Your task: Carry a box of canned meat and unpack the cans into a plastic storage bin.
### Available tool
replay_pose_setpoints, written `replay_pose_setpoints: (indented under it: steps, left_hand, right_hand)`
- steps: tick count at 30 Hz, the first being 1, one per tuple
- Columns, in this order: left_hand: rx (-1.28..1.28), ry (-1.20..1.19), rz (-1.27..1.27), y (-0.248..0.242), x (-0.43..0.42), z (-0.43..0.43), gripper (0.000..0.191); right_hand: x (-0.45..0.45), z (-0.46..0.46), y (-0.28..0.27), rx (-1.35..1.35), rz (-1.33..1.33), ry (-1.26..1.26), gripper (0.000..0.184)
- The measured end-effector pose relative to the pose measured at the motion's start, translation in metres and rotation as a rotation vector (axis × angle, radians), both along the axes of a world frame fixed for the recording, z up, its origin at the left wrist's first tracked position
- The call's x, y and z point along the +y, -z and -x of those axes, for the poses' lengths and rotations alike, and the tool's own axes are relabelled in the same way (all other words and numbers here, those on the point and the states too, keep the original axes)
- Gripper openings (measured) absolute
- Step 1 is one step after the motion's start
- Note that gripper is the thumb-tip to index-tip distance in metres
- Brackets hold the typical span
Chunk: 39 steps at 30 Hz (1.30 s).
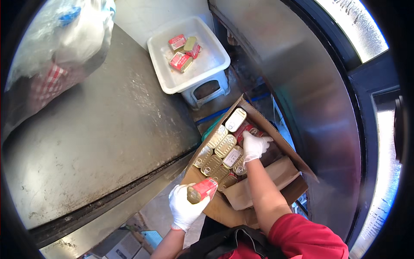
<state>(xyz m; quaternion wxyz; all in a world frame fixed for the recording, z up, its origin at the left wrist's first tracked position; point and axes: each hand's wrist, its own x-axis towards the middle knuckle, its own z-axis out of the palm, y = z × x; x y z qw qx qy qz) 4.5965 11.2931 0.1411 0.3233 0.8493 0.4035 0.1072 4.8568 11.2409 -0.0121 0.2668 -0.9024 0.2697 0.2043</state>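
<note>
My left hand [186, 207], in a white glove, holds a rectangular tin with a red label [203, 189] at the near left edge of an open cardboard box [278, 128]. Inside the box stand rows of gold pull-tab tins [225, 145], packed close together. One tin with a smooth pale end [235, 120] is at the far corner. My right hand [254, 145], also gloved, reaches down into the box's right side, against red-labelled tins [243, 129]. Its fingertips are partly hidden, so whether it grips one is unclear.
A white plastic tub [207, 73] with several red-labelled tins [180, 62] rests on a plastic stool [210, 89]. To the left spreads a worn metal counter [106, 129], with a clear plastic bag [64, 48] on it. A curved metal panel [310, 97] bounds the right. Brown paper [275, 176] lies across the box.
</note>
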Motion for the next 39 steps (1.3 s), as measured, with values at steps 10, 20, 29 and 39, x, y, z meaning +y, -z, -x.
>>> replay_pose_setpoints:
  steps: [10, 20, 29, 39]
  left_hand:
    - [0.026, 0.05, -0.089, 0.003, 0.005, -0.001, 0.046]
    - [-0.012, 0.062, -0.102, 0.004, 0.006, 0.016, 0.051]
    - [0.013, 0.126, -0.007, 0.003, 0.004, -0.001, 0.049]
    - [0.052, 0.077, -0.026, 0.006, -0.003, -0.008, 0.052]
  right_hand:
    - [0.018, -0.005, -0.016, 0.014, 0.011, -0.016, 0.13]
    - [-0.095, 0.002, -0.124, 0.309, -1.51, -0.044, 0.065]
    - [0.092, -0.092, -0.192, 0.079, -1.502, -0.551, 0.054]
    - [-0.144, -0.038, -0.069, 0.149, -0.132, -1.551, 0.057]
